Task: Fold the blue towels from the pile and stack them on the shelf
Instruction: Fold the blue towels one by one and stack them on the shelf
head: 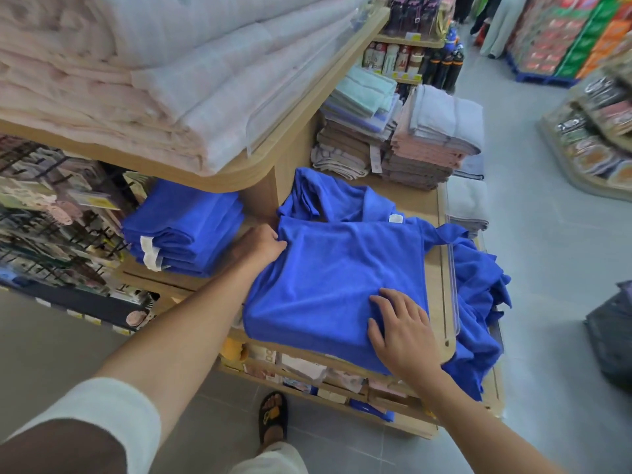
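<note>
A blue towel (pixel 335 278) lies partly folded and flat on the wooden shelf (pixel 434 268) in front of me. My left hand (pixel 261 246) grips its far left corner with curled fingers. My right hand (pixel 403 331) presses flat on the towel's near right corner, fingers spread. Loose blue towels form a pile (pixel 478 302) that hangs over the shelf's right edge, and another crumpled one (pixel 328 196) lies behind. A stack of folded blue towels (pixel 184 227) sits at the left under the upper shelf.
Pink and white bedding (pixel 136 73) fills the upper shelf. Stacks of folded towels (pixel 424 138) in grey, pink and brown stand at the back. A clear plastic divider (pixel 451 278) runs along the shelf's right edge. My sandalled foot (pixel 272 417) stands on the grey tiles.
</note>
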`<state>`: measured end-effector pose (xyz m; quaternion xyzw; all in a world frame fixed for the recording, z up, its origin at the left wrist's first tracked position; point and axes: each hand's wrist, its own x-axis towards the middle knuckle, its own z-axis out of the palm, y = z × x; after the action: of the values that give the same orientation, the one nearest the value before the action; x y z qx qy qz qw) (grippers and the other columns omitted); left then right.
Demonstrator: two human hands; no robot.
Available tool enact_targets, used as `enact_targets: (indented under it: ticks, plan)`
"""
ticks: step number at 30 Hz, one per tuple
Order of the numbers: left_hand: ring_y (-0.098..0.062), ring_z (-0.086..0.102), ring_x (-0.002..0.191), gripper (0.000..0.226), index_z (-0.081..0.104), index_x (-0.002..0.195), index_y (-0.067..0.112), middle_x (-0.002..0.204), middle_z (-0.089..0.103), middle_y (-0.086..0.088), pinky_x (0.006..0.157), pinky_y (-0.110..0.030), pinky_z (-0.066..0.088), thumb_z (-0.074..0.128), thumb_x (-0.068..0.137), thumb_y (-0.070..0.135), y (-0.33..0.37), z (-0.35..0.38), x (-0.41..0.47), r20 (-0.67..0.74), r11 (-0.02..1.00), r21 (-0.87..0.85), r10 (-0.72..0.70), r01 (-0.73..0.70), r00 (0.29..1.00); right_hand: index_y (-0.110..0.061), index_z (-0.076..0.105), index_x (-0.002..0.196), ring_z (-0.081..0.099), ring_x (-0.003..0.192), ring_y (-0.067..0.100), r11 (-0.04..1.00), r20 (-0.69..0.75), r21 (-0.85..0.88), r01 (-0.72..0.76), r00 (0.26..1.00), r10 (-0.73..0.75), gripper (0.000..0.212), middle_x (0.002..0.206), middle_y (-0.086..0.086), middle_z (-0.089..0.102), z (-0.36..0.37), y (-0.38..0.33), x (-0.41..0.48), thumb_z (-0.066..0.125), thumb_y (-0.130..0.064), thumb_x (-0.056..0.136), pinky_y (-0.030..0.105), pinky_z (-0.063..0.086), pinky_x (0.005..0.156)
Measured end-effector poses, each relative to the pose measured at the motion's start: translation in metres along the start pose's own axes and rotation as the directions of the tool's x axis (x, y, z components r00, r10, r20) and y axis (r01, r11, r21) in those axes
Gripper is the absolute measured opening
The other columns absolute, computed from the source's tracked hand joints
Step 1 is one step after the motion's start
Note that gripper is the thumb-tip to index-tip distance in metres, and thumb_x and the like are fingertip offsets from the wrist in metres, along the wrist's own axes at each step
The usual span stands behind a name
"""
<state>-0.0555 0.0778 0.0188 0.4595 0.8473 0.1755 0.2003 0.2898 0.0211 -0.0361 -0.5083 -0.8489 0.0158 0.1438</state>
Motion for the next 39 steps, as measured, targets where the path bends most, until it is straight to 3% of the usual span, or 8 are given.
enact_targets:
  ticks: [8, 15, 23, 26, 31, 33, 35, 39]
  plan:
    - [-0.02, 0.05, 0.077, 0.013, 0.064, 0.081, 0.029, 0.081, 0.057, 0.005, 0.07, -0.03, 0.043, 0.06, 0.091, 0.023, -0.001, -0.005, 0.022, -0.096, 0.995, -0.096, 0.016, -0.025, 0.995, -0.028, 0.055, 0.135, 0.045, 0.137, 0.017, 1.0, 0.014, -0.016, -0.003, 1.0, 0.003, 0.045, 0.147, -0.007, 0.05, 0.002, 0.001, 0.0, 0.041, -0.051, 0.099, 0.037, 0.038, 0.111]
    - [-0.022, 0.068, 0.077, 0.041, 0.072, 0.081, 0.009, 0.079, 0.072, -0.007, 0.071, -0.034, 0.051, 0.072, 0.085, 0.049, 0.001, -0.008, 0.033, 0.05, 1.0, -0.012, 0.009, -0.008, 0.999, -0.028, 0.055, 0.136, 0.044, 0.139, 0.017, 1.0, 0.01, -0.025, 0.009, 1.0, -0.009, 0.045, 0.148, -0.007, 0.05, 0.002, 0.002, 0.0, 0.041, -0.051, 0.1, 0.036, 0.035, 0.114]
    - [-0.023, 0.067, 0.095, 0.013, 0.066, 0.091, 0.023, 0.1, 0.072, 0.0, 0.082, -0.033, 0.052, 0.068, 0.092, 0.036, 0.007, -0.013, 0.039, -0.121, 0.978, -0.206, -0.057, 0.032, 0.991, -0.026, 0.058, 0.135, 0.045, 0.138, 0.018, 1.0, -0.015, 0.017, 0.016, 1.0, -0.016, 0.043, 0.147, -0.007, 0.051, -0.002, -0.001, 0.0, 0.046, -0.048, 0.099, 0.036, 0.036, 0.114]
    - [-0.025, 0.067, 0.1, 0.019, 0.072, 0.098, 0.02, 0.105, 0.073, -0.001, 0.081, -0.032, 0.05, 0.065, 0.094, 0.038, 0.005, -0.018, 0.046, -0.071, 0.986, -0.16, -0.059, 0.047, 0.996, -0.027, 0.057, 0.136, 0.044, 0.139, 0.017, 1.0, 0.004, 0.018, 0.007, 1.0, -0.008, 0.044, 0.148, -0.008, 0.05, -0.004, -0.003, 0.0, 0.046, -0.048, 0.099, 0.035, 0.035, 0.115]
    - [-0.026, 0.061, 0.074, 0.047, 0.054, 0.061, 0.009, 0.063, 0.056, -0.004, 0.059, -0.032, 0.036, 0.064, 0.093, 0.043, 0.01, -0.012, 0.05, 0.045, 0.992, -0.118, -0.037, 0.042, 0.998, -0.038, 0.06, 0.124, 0.047, 0.127, 0.011, 0.988, 0.173, 0.153, -0.023, 0.985, -0.004, 0.036, 0.136, -0.016, 0.053, -0.02, 0.007, 0.018, 0.048, -0.052, 0.093, 0.035, 0.043, 0.104]
    - [-0.022, 0.052, 0.068, 0.05, 0.044, 0.056, 0.013, 0.058, 0.047, -0.005, 0.057, -0.033, 0.029, 0.069, 0.091, 0.039, 0.013, -0.007, 0.052, 0.042, 0.981, -0.193, -0.013, 0.02, 0.999, -0.042, 0.064, 0.107, 0.06, 0.105, 0.008, 0.928, 0.25, 0.338, -0.159, 0.965, 0.075, 0.018, 0.119, -0.013, 0.063, -0.032, 0.018, 0.051, 0.054, -0.045, 0.092, 0.033, 0.052, 0.086]
    - [-0.024, 0.057, 0.074, 0.041, 0.056, 0.065, 0.006, 0.069, 0.06, -0.013, 0.064, -0.034, 0.038, 0.071, 0.092, 0.033, 0.015, -0.004, 0.052, 0.043, 0.964, -0.267, 0.02, -0.008, 0.999, -0.035, 0.063, 0.112, 0.068, 0.09, 0.01, 0.781, 0.233, 0.521, -0.345, 0.937, 0.26, 0.02, 0.118, -0.007, 0.066, -0.042, 0.034, 0.091, 0.061, -0.028, 0.093, 0.034, 0.056, 0.075]
    - [-0.03, 0.067, 0.1, 0.025, 0.069, 0.102, 0.003, 0.105, 0.072, -0.014, 0.089, -0.041, 0.052, 0.068, 0.094, 0.026, 0.018, -0.001, 0.052, -0.026, 0.913, -0.408, 0.022, -0.031, 0.999, -0.017, 0.053, 0.138, 0.071, 0.094, 0.027, 0.728, 0.148, 0.529, -0.437, 0.892, 0.428, 0.047, 0.123, -0.005, 0.06, -0.052, 0.067, 0.152, 0.055, -0.012, 0.091, 0.048, 0.059, 0.083]
